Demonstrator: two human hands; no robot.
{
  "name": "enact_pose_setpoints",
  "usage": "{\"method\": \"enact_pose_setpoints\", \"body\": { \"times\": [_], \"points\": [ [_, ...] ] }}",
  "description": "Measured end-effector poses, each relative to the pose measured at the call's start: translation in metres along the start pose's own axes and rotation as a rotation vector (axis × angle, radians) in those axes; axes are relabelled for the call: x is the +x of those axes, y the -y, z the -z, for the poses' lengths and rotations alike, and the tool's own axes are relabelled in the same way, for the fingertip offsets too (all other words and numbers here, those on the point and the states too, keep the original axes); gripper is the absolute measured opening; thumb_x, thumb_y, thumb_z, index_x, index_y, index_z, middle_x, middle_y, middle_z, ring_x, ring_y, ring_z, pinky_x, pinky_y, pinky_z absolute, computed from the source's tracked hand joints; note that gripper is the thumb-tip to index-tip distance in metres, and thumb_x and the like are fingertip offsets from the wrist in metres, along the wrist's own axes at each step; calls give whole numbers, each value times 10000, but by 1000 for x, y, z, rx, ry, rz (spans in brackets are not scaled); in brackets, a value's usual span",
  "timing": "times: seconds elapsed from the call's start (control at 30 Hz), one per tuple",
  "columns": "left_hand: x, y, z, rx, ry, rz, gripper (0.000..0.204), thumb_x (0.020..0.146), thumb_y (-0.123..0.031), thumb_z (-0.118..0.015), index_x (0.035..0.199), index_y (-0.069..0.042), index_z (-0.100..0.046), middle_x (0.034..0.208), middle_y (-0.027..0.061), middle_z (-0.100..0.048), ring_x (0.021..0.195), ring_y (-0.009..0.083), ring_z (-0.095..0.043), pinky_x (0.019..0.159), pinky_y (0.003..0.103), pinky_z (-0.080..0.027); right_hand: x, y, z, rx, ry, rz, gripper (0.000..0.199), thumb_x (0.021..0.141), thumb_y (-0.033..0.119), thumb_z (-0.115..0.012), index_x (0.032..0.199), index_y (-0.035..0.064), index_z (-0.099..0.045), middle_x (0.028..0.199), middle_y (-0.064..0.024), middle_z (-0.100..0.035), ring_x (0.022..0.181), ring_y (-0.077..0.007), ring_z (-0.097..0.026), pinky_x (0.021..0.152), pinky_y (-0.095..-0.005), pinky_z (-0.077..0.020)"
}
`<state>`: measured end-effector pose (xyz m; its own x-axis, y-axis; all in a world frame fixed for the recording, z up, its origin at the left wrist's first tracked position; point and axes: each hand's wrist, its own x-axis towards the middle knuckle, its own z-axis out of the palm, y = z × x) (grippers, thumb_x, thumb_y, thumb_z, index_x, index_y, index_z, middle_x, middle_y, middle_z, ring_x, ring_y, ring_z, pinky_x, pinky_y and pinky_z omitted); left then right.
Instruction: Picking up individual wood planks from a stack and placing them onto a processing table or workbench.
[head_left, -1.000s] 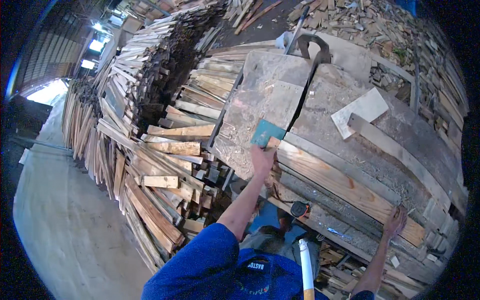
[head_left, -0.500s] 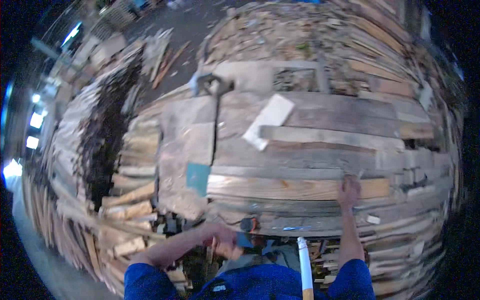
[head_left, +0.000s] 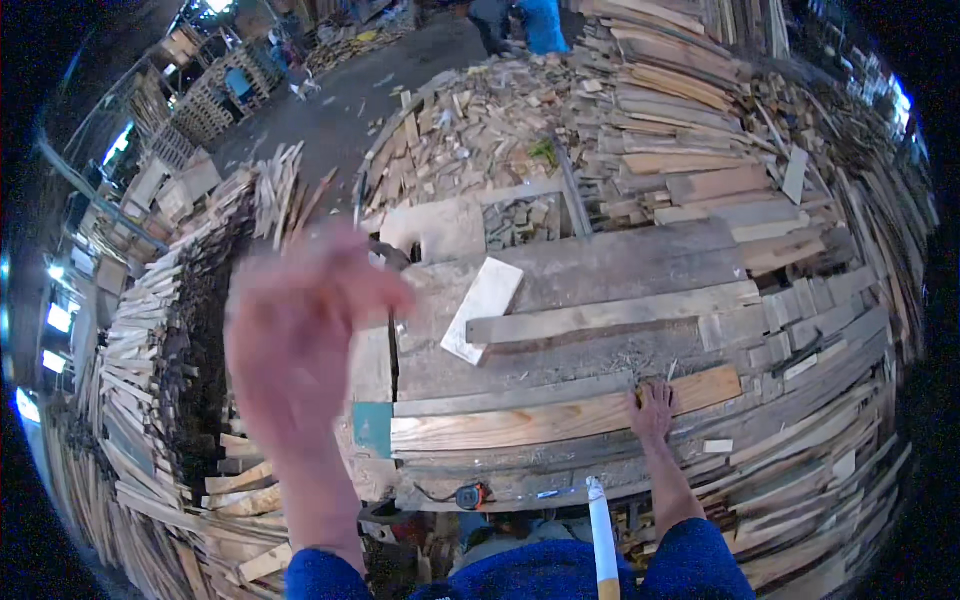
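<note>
My left hand (head_left: 305, 325) is raised in front of the worktable's left side, close and smeared by motion. Its fingers look bent, but whether anything is in them cannot be made out. On the pale plank (head_left: 510, 420) near the front of the table, my right hand (head_left: 652, 410) rests with its fingers spread. The plank's left end reaches a teal square piece (head_left: 372, 430). Beyond it lie a grey board (head_left: 610, 312) and a short whitish board (head_left: 482, 310), overlapping at an angle. Much of the table's left part is hidden behind my left hand.
Along the front edge lie a black and orange tape measure (head_left: 471, 496) and a blue pen (head_left: 555, 493). A cigarette (head_left: 603, 535) juts up from the lower edge. Wood offcuts (head_left: 460, 130) heap up beyond the table; stacked planks (head_left: 690, 90) stand far right, more slats (head_left: 150, 330) left.
My left hand has risen from low by my body to up and forward on the left. My right hand stays on the plank, its fingers now visibly spread. The whole view has shifted and tilted.
</note>
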<state>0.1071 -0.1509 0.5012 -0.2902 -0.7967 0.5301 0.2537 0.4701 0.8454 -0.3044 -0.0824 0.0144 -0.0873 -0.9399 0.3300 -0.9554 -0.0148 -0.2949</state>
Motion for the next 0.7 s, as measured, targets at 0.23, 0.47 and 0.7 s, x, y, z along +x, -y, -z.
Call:
{"method": "enact_pose_setpoints", "body": {
  "times": [0.23,0.47,0.7],
  "points": [
    [-66,-55,-86,10,555,138,535,1003,-436,-563,1360,-36,-558,1325,183,-580,1108,358,-633,959,462,-507,9,-19,-22,-92,445,9,557,874,475,-673,1233,51,-630,1369,-182,-552,1319,-387,-455,1150,-565,-288],
    [-92,-115,-38,334,-102,68,594,982,-464,-579,1345,6,-578,1247,197,-626,1087,340,-640,955,446,-502,99,-14,58,17,1066,-2,586,921,550,-594,1235,59,-656,1379,-245,-571,1286,-444,-519,1068,-518,-419],
    [-331,73,-70,-79,-257,1401,615,1016,-516,-560,1307,24,-607,1157,92,-670,1001,143,-641,903,305,-510,14,-8,92,-52,1151,-47,596,935,613,-540,1208,115,-720,1301,-252,-631,1305,-414,-526,1132,-496,-375]
  ]
}}
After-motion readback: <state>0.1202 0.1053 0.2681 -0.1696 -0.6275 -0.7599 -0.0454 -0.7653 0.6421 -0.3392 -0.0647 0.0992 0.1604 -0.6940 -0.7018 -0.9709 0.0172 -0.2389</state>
